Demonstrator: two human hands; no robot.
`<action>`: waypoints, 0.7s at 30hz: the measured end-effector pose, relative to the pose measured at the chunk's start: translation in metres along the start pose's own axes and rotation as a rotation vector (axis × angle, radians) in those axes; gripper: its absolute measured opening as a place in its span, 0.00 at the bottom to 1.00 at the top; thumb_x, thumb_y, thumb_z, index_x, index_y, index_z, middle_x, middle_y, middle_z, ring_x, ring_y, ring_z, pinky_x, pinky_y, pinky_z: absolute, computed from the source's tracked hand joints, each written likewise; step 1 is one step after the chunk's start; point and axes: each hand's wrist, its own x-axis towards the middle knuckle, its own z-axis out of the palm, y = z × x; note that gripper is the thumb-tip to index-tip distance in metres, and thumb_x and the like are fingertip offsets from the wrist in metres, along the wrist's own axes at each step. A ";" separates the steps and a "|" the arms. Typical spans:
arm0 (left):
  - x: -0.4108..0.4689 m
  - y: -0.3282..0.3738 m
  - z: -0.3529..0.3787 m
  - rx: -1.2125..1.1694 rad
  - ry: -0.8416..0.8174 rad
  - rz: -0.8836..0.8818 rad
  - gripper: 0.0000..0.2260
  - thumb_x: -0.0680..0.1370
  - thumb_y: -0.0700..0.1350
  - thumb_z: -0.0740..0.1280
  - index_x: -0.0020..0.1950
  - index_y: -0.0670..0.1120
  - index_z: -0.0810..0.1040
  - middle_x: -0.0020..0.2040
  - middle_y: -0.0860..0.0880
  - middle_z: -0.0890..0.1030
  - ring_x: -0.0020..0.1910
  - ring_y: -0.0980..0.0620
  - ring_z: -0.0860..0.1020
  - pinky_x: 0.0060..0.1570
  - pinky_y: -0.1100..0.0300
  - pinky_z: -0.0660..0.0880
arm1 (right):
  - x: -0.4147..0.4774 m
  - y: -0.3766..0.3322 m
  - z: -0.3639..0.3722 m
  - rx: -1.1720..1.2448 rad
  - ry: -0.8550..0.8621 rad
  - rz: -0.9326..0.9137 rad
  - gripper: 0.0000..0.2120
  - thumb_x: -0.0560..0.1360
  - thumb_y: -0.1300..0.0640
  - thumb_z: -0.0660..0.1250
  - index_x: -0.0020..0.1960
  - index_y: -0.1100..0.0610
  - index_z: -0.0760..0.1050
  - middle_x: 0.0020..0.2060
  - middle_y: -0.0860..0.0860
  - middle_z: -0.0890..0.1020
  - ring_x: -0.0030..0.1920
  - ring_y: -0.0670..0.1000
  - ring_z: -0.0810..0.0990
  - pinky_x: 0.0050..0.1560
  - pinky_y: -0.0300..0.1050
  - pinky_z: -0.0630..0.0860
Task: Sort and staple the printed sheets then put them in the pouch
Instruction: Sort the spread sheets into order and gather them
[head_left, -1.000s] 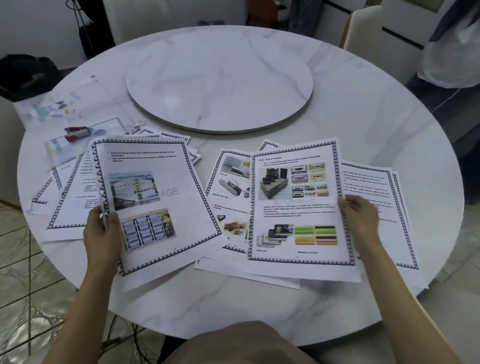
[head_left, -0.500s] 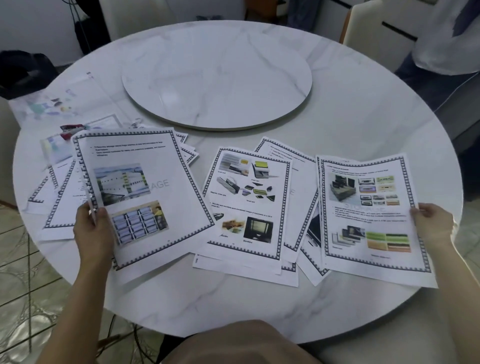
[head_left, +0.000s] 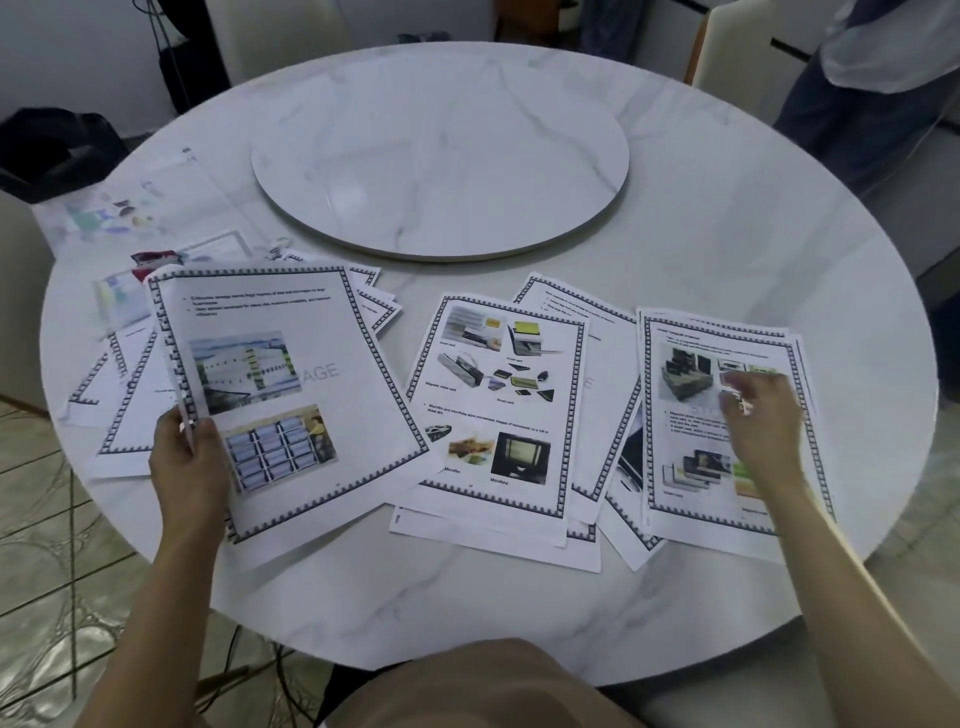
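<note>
Printed sheets with black patterned borders lie spread over the near half of the round marble table (head_left: 727, 223). My left hand (head_left: 189, 467) grips the left edge of a small stack of sheets (head_left: 291, 395), lifted off the table at the left. My right hand (head_left: 763, 415), blurred and with its fingers loosely bent, hovers over or rests on a picture sheet (head_left: 691, 431) lying flat at the right. Another picture sheet (head_left: 498, 405) lies in the middle. A red stapler (head_left: 153, 262) and a clear pouch (head_left: 124, 213) sit at the far left.
A marble turntable (head_left: 441, 150) fills the table's centre. More sheets (head_left: 119, 395) lie under the held stack at the left. Chairs (head_left: 727, 57) stand around the table, and another person (head_left: 878, 67) stands at the far right. My knee (head_left: 483, 686) is near the bottom edge.
My right hand carried the picture sheet from the middle to the right pile, laid it down, let go of its edge, and now sits over the page. My left hand still holds its stack.
</note>
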 end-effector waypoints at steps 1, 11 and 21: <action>-0.001 -0.001 0.000 -0.003 0.001 0.003 0.13 0.81 0.42 0.55 0.63 0.39 0.69 0.56 0.39 0.75 0.52 0.47 0.72 0.52 0.53 0.68 | -0.006 -0.012 0.007 0.022 -0.063 -0.040 0.11 0.75 0.63 0.64 0.57 0.62 0.76 0.56 0.62 0.75 0.53 0.58 0.75 0.63 0.55 0.69; -0.004 -0.016 -0.007 -0.002 -0.012 -0.005 0.11 0.81 0.43 0.56 0.61 0.40 0.70 0.50 0.44 0.73 0.50 0.48 0.72 0.52 0.48 0.71 | -0.051 -0.091 0.076 -0.105 -0.333 -0.082 0.22 0.74 0.49 0.66 0.60 0.65 0.72 0.56 0.60 0.73 0.59 0.59 0.71 0.57 0.51 0.68; 0.004 -0.020 -0.010 0.016 -0.109 0.007 0.10 0.81 0.43 0.56 0.58 0.40 0.70 0.46 0.42 0.73 0.46 0.46 0.72 0.47 0.50 0.70 | -0.064 -0.107 0.086 0.083 -0.322 -0.009 0.13 0.75 0.61 0.64 0.58 0.65 0.70 0.53 0.60 0.75 0.55 0.59 0.74 0.47 0.45 0.68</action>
